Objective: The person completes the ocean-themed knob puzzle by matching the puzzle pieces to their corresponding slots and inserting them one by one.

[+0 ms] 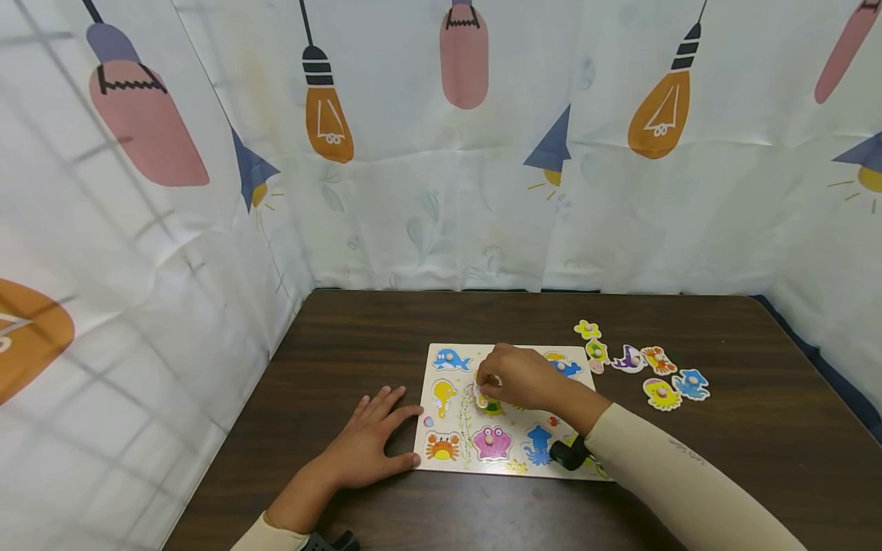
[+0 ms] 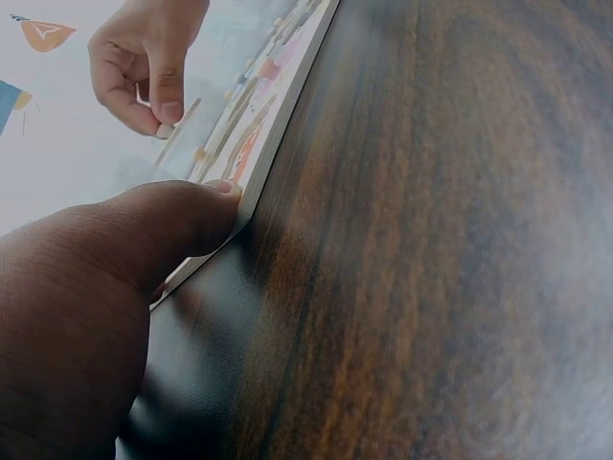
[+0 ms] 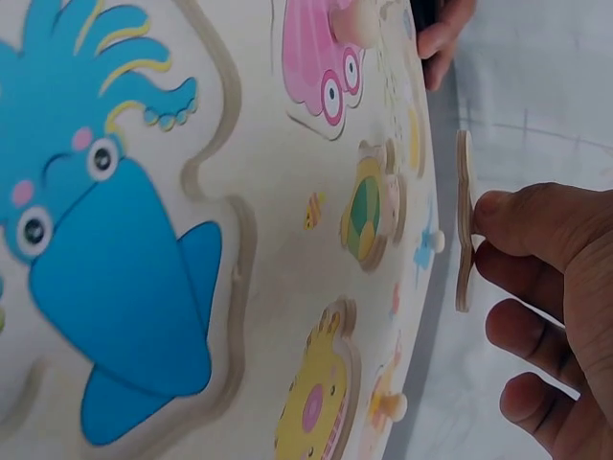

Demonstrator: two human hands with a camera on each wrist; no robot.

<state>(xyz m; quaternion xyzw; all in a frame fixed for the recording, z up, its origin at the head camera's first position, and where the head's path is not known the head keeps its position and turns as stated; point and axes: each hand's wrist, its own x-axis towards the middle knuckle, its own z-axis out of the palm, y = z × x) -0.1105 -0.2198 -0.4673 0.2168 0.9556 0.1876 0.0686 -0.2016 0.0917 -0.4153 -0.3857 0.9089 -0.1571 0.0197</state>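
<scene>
A pale wooden puzzle board point(image 1: 451, 425) with sea animals lies on the table. Above its middle, my right hand point(image 1: 520, 377) pinches a thin wooden puzzle piece point(image 3: 465, 225) between thumb and index finger; the piece shows edge-on in the right wrist view, its picture hidden. Close by is a turtle-shaped recess point(image 3: 369, 206) in the board. My left hand point(image 1: 372, 444) rests on the table with fingers spread, its thumb point(image 2: 206, 211) at the board's left corner. A pink piece point(image 1: 492, 443) with a knob sits in the front row, beside a blue squid recess point(image 3: 124, 278).
Several loose knobbed pieces lie right of the board, among them a yellow flower point(image 1: 588, 330), a purple piece point(image 1: 628, 359), an orange piece point(image 1: 658, 360), a yellow fish-like piece point(image 1: 662, 394) and a blue piece point(image 1: 691, 385). A printed curtain point(image 1: 441, 252) hangs behind the dark wooden table point(image 1: 386, 321).
</scene>
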